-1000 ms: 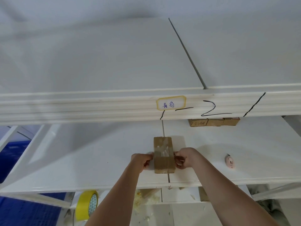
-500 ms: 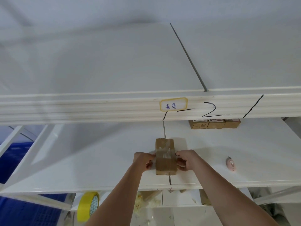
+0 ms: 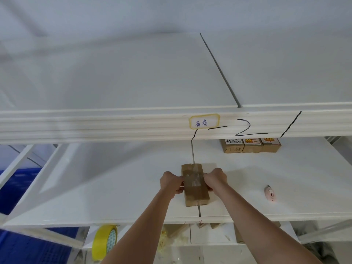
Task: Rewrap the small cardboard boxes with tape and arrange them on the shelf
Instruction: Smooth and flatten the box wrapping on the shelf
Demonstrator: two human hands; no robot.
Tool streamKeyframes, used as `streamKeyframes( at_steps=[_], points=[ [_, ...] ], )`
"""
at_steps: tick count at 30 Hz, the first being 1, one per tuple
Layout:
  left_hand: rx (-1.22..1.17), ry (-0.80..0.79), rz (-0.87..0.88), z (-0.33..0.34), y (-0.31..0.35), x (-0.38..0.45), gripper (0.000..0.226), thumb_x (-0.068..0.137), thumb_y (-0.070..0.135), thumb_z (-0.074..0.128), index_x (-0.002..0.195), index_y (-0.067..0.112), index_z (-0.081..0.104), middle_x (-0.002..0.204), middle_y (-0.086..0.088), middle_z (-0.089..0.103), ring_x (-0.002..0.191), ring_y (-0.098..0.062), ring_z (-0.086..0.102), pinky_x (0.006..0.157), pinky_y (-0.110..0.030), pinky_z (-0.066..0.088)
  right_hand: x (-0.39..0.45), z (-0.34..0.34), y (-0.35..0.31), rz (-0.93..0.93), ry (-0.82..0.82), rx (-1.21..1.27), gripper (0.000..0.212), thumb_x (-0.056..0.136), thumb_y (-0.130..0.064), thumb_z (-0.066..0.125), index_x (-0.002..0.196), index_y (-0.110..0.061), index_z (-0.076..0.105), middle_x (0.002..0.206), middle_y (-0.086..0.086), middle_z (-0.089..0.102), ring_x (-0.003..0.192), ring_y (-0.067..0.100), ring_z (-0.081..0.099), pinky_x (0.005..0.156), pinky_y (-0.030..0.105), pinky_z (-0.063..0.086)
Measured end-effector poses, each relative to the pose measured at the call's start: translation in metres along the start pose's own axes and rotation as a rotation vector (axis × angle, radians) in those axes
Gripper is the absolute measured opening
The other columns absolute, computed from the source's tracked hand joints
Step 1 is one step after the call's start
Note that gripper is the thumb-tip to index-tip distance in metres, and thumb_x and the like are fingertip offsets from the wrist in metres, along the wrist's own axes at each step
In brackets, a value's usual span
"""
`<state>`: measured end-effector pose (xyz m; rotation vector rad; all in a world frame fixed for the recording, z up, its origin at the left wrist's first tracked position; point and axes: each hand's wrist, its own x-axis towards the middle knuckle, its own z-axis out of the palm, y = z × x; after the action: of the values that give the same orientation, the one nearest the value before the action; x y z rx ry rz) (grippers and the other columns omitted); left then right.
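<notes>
A white shelf (image 3: pixel 114 197) is carrying the cardboard box (image 3: pixel 195 187) under a ribbed white beam, against a pale wall. The box is lying flat, long axis running away from the person, between the left hand (image 3: pixel 171 182) and right hand (image 3: pixel 215 178), both pinching its taped sides.

The box (image 3: pixel 195 184) is matt brown cardboard with a glossy strip of clear tape (image 3: pixel 193 181) across it, the shelf (image 3: pixel 114 187) is smooth white painted board with a faint sheen, and the tape roll (image 3: pixel 104 241) below is shiny yellow plastic film.
</notes>
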<state>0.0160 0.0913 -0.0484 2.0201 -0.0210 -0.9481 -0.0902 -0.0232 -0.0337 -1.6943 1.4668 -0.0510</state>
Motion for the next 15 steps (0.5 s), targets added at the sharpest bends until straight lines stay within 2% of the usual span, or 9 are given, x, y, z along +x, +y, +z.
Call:
streamKeyframes(
  at_steps=[3,6,7,9,11,13,15],
  points=[
    [0.145,0.020,0.043,0.005,0.004,-0.003,0.018,0.089,0.012,0.075,0.094,-0.001,0.064,0.090,-0.016,0.073,0.071,-0.027,0.075,0.060,-0.033,0.063,-0.001,0.005,-0.003,-0.055,-0.044,-0.116,0.023,0.095,-0.018,0.066,0.080,-0.012,0.050,0.088,0.007,0.059,0.080,0.022,0.061,0.066,0.029,0.056],
    [0.290,0.010,0.084,0.007,0.014,-0.010,0.014,0.093,0.013,0.069,0.095,0.004,0.059,0.094,-0.016,0.071,0.069,-0.028,0.073,0.048,-0.028,0.059,-0.002,0.004,-0.006,-0.076,-0.065,-0.157,0.023,0.092,-0.025,0.071,0.087,-0.010,0.054,0.091,0.007,0.062,0.083,0.023,0.063,0.060,0.027,0.050],
    [0.327,0.002,0.097,0.008,0.016,-0.011,0.013,0.094,0.013,0.067,0.096,0.004,0.058,0.095,-0.015,0.071,0.069,-0.029,0.073,0.049,-0.029,0.059,-0.002,0.003,-0.007,-0.070,-0.079,-0.156,0.025,0.091,-0.026,0.073,0.085,-0.010,0.054,0.091,0.008,0.063,0.084,0.024,0.065,0.059,0.027,0.050],
    [0.385,-0.004,0.116,0.011,0.019,-0.013,0.011,0.095,0.012,0.065,0.098,0.006,0.056,0.093,-0.014,0.068,0.075,-0.031,0.074,0.058,-0.032,0.062,0.000,0.000,-0.007,-0.046,-0.111,-0.137,0.026,0.088,-0.024,0.075,0.082,-0.009,0.055,0.091,0.010,0.066,0.084,0.027,0.068,0.058,0.030,0.055],
    [0.394,-0.007,0.117,0.015,0.017,-0.013,0.013,0.096,0.012,0.065,0.103,0.008,0.055,0.092,-0.011,0.064,0.081,-0.032,0.074,0.067,-0.036,0.064,0.002,-0.001,-0.007,-0.024,-0.137,-0.136,0.026,0.087,-0.023,0.078,0.082,-0.007,0.057,0.091,0.012,0.067,0.082,0.028,0.070,0.067,0.035,0.062],
    [0.376,-0.005,0.113,0.018,0.015,-0.015,0.015,0.095,0.015,0.066,0.105,0.009,0.056,0.087,-0.007,0.060,0.083,-0.031,0.072,0.071,-0.037,0.064,0.003,0.000,-0.008,-0.013,-0.154,-0.151,0.026,0.085,-0.021,0.079,0.084,-0.005,0.059,0.094,0.015,0.069,0.081,0.029,0.071,0.073,0.040,0.064],
    [0.358,-0.001,0.110,0.018,0.014,-0.016,0.020,0.093,0.019,0.070,0.098,0.011,0.053,0.086,-0.006,0.059,0.081,-0.029,0.071,0.071,-0.035,0.063,0.004,0.001,-0.009,-0.011,-0.161,-0.165,0.028,0.081,-0.020,0.083,0.089,-0.004,0.061,0.095,0.015,0.070,0.080,0.029,0.071,0.073,0.041,0.064]
  ],
)
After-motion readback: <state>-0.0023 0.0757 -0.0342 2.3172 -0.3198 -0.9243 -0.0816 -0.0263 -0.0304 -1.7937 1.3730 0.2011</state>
